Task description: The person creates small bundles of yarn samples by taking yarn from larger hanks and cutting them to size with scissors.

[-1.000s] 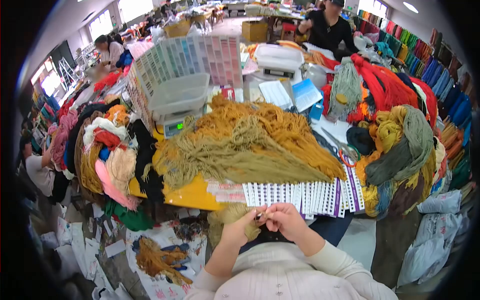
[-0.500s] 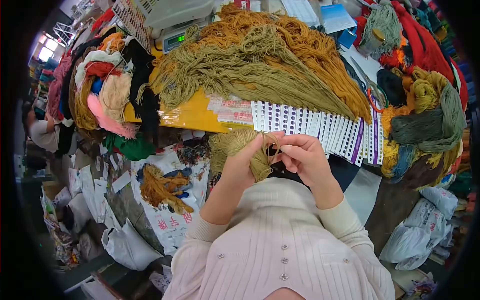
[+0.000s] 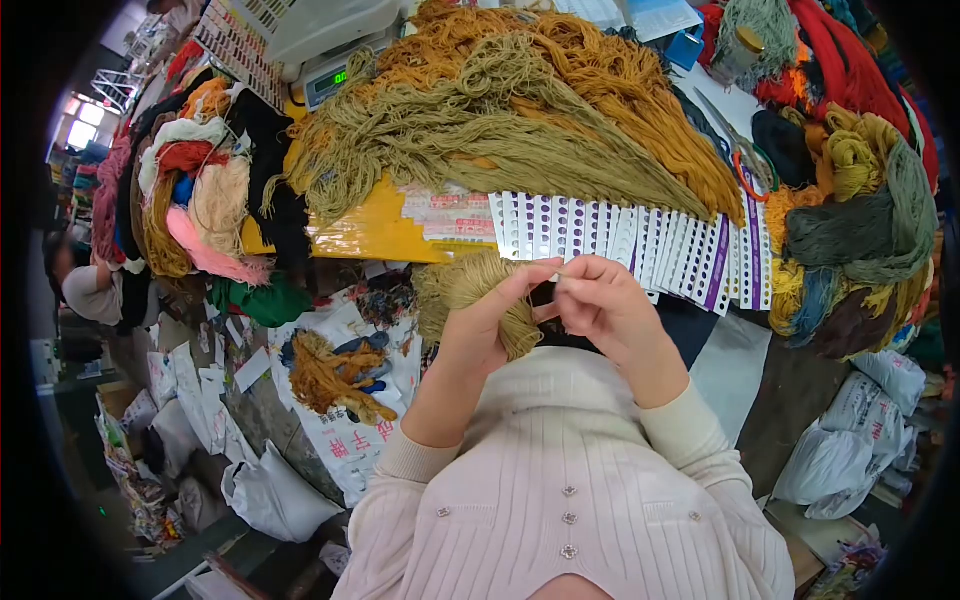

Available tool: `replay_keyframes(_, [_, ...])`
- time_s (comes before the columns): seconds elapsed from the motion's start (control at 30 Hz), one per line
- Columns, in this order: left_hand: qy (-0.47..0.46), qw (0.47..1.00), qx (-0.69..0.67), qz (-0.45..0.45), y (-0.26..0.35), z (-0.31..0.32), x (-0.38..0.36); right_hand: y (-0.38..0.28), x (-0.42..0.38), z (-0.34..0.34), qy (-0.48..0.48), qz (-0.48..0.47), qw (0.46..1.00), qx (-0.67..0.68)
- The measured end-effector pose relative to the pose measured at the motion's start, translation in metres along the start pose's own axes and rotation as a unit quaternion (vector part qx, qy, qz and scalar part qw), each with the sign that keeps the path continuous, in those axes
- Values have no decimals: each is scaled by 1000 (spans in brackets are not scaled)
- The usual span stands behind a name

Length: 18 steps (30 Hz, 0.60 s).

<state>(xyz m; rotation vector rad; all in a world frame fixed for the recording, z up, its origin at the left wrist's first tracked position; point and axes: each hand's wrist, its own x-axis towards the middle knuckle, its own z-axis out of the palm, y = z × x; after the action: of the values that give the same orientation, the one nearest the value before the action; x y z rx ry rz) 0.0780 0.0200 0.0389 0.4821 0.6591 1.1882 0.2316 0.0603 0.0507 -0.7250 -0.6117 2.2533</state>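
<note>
My left hand (image 3: 478, 335) is closed around a small olive skein of yarn (image 3: 468, 288), held just above my lap at the table's front edge. Its thumb and forefinger stretch toward my right hand (image 3: 612, 310), which pinches at a thin end of the same yarn; the strand is barely visible between the fingertips. The two hands meet there. Beyond them on the table lies a big heap of loose olive yarn (image 3: 470, 150) over orange-brown yarn (image 3: 620, 95). White cards with rows of purple dots (image 3: 590, 235) stick out from under the heap.
Scissors (image 3: 735, 140) with red-edged handles and a lidded jar (image 3: 742, 50) lie at right, beside many coloured skeins (image 3: 840, 235). A digital scale (image 3: 335, 78) stands at back left, near more yarn bundles (image 3: 215, 180). Bags (image 3: 275, 495) cover the floor. Another person (image 3: 95, 290) is at far left.
The yarn loop that hung between my hands is no longer visible. My right fingers have moved up and left against my left fingertips. The view has shifted slightly.
</note>
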Motion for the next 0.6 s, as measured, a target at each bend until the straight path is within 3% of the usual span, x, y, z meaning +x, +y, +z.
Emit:
replay_keyframes(0.07, [32,998,-52,-5,2,8,-3,-1,0,-9,-4,18,999,29])
replay_keyframes(0.17, [4,997,-78,-8,-2,9,-1,-2,-2,-8,-2,35,999,27])
replay_keyframes(0.27, [-8,999,-30,-11,-1,13,-1,-5,-4,9,38,35,994,-97])
replay_keyframes(0.37, [-32,999,19,3,-4,10,0,1,-1,13,50,14,991,-122])
replay_keyframes(0.6, [4,1000,-20,-3,-2,13,-3,-1,-1,9,30,17,998,-53])
